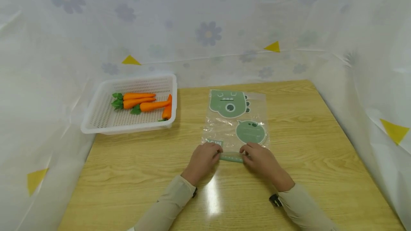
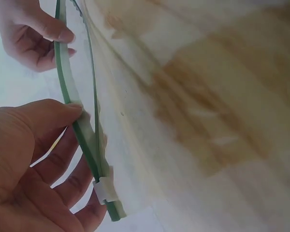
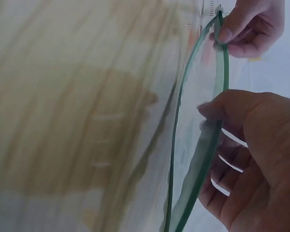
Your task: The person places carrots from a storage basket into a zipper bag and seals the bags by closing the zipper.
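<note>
A clear zip bag [image 1: 224,126] with green cartoon prints lies on the table, its green-edged mouth towards me. My left hand [image 1: 205,158] pinches one lip of that mouth between thumb and fingers. Further right along the same lip, my right hand [image 1: 261,159] pinches it too. Both wrist views show the two lips parted, with a gap between the green strips [image 3: 222,67]. A white slider [image 2: 106,189] sits at the strip's end beside my left fingers. Nothing inside the bag can be made out.
At the back left of the wooden table [image 1: 135,181] stands a white plastic basket [image 1: 93,117]. Several orange carrots [image 1: 138,102] with green tops lie in it. White flowered sheeting [image 1: 179,20] hangs behind the table and at both sides.
</note>
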A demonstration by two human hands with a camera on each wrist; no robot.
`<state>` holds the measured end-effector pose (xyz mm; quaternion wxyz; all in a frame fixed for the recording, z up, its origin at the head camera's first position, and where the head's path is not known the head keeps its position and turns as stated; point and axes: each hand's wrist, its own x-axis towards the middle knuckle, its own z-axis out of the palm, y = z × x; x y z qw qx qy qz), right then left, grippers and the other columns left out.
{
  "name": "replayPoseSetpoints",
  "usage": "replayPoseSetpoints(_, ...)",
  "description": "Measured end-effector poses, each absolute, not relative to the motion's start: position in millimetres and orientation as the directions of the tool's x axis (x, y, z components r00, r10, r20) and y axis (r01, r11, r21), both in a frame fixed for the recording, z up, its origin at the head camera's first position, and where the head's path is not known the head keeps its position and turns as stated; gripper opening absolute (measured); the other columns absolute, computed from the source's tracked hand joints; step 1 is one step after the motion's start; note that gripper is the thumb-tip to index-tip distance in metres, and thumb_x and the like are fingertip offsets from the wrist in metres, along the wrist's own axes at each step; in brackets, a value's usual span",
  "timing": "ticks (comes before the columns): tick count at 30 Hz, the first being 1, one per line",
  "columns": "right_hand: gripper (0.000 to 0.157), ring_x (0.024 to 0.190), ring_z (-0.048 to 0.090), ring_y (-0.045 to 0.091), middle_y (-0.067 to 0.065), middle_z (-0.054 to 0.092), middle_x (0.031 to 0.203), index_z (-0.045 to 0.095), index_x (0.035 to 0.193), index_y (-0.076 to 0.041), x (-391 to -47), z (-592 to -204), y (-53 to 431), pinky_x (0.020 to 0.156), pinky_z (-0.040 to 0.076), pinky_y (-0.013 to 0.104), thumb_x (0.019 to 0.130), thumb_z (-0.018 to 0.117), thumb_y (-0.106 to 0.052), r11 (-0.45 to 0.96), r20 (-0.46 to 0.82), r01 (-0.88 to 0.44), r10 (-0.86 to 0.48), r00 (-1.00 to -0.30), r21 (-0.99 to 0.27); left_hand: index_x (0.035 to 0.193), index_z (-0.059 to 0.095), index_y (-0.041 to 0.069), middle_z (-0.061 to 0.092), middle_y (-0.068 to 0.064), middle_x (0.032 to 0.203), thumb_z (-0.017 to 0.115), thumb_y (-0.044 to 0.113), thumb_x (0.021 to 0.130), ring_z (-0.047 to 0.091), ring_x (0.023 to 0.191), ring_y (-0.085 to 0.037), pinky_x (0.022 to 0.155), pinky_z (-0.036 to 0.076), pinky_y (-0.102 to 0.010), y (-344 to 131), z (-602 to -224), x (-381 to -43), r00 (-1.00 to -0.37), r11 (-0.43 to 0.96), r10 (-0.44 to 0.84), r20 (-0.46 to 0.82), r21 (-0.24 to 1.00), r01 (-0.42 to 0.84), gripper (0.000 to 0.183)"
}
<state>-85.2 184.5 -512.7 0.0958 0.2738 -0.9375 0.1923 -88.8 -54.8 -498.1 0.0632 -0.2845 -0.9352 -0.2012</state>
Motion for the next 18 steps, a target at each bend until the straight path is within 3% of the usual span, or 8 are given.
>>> replayPoseSetpoints(7,0.013,0.069,0.051,0.007,-0.009,0.054,0.080,0.061,0.087,-0.018,-87.4,-509.6,169.0,0.051,0.043,0.026,0.076,0.067,-0.013,0.782,0.313,-0.538,-0.449,-0.837,-0.316,0.093,0.067,0.021,0.063,0.009,0.090,0.062,0.018,0.090,0.057,0.083,-0.011,0.067,0.044,-0.030,-55.4,-496.9,-89.3,-0.835,0.764,0.480,0.268,0.341,0.548,0.007)
replayPoseSetpoints(12,0.013,0.063,0.046,0.007,-0.011,0.049,0.076,0.058,0.085,-0.018,-90.0,-507.1,160.3,0.048,0.039,0.024,0.076,0.064,-0.011,0.779,0.336,-0.540,-0.440,-0.833,-0.319,0.096,0.065,0.025,0.062,0.011,0.097,0.061,0.021,0.091,0.055,0.093,-0.011,0.078,0.041,-0.034,-58.4,-497.6,-92.5,-0.828,0.766,0.470,0.308,0.323,0.555,0.008)
replayPoseSetpoints(18,0.010,0.058,0.046,0.010,-0.004,0.051,0.075,0.057,0.087,-0.012,-93.9,-500.0,153.8,0.044,0.039,0.026,0.078,0.056,-0.009,0.787,0.458,-0.558,-0.407,-0.790,-0.264,0.104,0.063,0.020,0.057,0.004,0.111,0.071,0.020,0.083,0.049,0.103,-0.019,0.080,0.038,-0.041,-66.4,-494.9,-99.3,-0.883,0.788,0.281,0.375,0.435,0.436,0.023)
